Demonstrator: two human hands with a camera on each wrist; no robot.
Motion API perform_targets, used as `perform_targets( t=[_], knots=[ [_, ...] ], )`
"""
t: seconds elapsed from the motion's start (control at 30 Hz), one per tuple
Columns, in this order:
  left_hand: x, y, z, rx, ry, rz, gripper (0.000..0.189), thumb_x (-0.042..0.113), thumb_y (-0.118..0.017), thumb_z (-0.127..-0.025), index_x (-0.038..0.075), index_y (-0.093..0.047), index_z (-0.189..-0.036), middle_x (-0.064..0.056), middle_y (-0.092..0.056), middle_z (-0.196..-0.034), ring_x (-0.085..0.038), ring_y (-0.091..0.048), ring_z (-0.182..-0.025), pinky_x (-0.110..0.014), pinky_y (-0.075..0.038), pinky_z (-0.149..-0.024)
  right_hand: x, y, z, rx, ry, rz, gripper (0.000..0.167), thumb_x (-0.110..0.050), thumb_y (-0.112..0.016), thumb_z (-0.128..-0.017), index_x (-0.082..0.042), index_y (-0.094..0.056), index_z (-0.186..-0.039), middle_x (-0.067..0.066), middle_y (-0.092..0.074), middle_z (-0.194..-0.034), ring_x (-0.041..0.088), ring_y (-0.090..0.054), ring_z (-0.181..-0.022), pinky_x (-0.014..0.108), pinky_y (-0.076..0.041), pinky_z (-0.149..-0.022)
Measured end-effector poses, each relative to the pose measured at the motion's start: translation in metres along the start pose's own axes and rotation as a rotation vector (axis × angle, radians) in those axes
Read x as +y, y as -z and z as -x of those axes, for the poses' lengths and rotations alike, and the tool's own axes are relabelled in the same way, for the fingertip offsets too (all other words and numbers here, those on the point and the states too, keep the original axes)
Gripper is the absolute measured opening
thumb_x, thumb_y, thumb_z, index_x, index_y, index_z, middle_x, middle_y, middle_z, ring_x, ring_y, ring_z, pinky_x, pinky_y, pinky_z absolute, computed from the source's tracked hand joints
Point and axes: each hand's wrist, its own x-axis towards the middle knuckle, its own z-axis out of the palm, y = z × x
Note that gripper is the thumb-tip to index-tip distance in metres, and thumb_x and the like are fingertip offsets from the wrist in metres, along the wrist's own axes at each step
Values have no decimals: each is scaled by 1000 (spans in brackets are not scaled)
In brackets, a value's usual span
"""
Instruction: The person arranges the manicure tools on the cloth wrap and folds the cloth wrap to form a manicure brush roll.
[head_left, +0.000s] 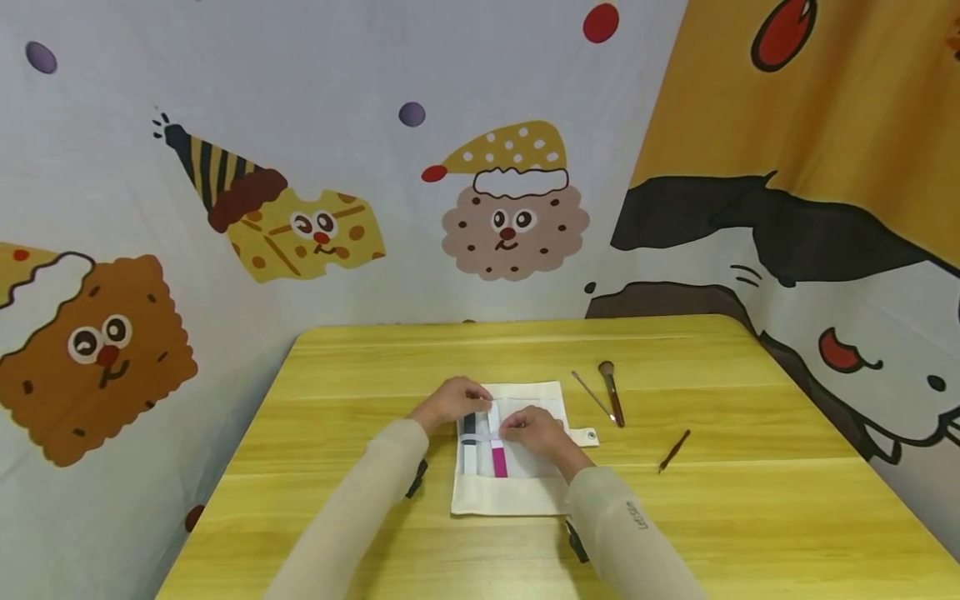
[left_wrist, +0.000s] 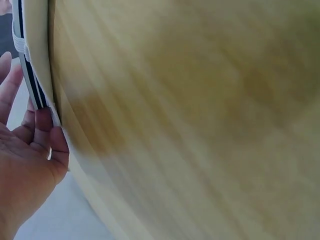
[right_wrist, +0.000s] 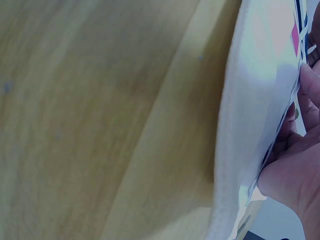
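An unfolded cream fabric pouch (head_left: 510, 497) lies on the table under both hands. Across its inside runs a pale elastic band (head_left: 480, 437). Beneath the band at the left is a flat dark-and-white strip (head_left: 470, 429); beside it lies a flat white-and-magenta strip (head_left: 499, 462). My left hand (head_left: 455, 400) pinches the upper end of the white-and-magenta strip near the pouch's top edge. In the left wrist view, its lower fingers (left_wrist: 42, 119) curl at the pouch's side edge. With thumb and fingertips, my right hand (head_left: 538, 432) pinches the elastic band just right of that strip.
To the right of the pouch lie a thin metal tool (head_left: 592, 396), a makeup brush (head_left: 612, 393) with a brown handle, and a small slim brown tool (head_left: 674, 452). A snap tab (head_left: 584, 437) sticks out from the pouch's right side. A cartoon-print curtain (head_left: 337, 67) hangs behind the table.
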Motion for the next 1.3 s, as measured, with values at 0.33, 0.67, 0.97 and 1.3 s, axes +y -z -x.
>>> perform_targets(
  t=[0.33, 0.67, 0.97, 1.3],
  knots=[
    [1, 2, 7, 176, -24, -4, 25, 14, -67, -95, 3, -70, -117, -10, -64, -108, -24, -57, -97, -39, -51, -83, -1, 7, 1, 51, 8, -233, 9, -8, -70, -91, -6, -75, -98, 1, -69, -94, 16, -57, -86, 33, -48, -79],
    [16, -8, 24, 192, -67, 126, 23, 14, -71, -93, 2, -71, -113, -5, -65, -106, -23, -56, -98, -37, -51, -86, 15, 49, 1, 125, -111, -231, 19, -18, -67, -96, -6, -73, -109, 5, -67, -100, 23, -55, -89, 33, -47, -75],
    [23, -31, 36, 153, -72, 93, 18, 16, -76, -89, 6, -75, -104, -3, -66, -100, -19, -57, -95, -35, -51, -82, 35, 101, 6, 147, -94, -275, 34, -25, -57, -103, -1, -63, -126, 16, -63, -120, 35, -57, -101, 44, -49, -83],
    [24, -44, 36, 118, -115, -15, 18, 18, -81, -83, 8, -78, -97, 4, -66, -89, -11, -57, -83, -33, -45, -82, 49, 145, 7, 247, -157, -349, 42, -28, -53, -104, -1, -55, -136, 19, -50, -140, 36, -43, -132, 53, -33, -109]
  ],
)
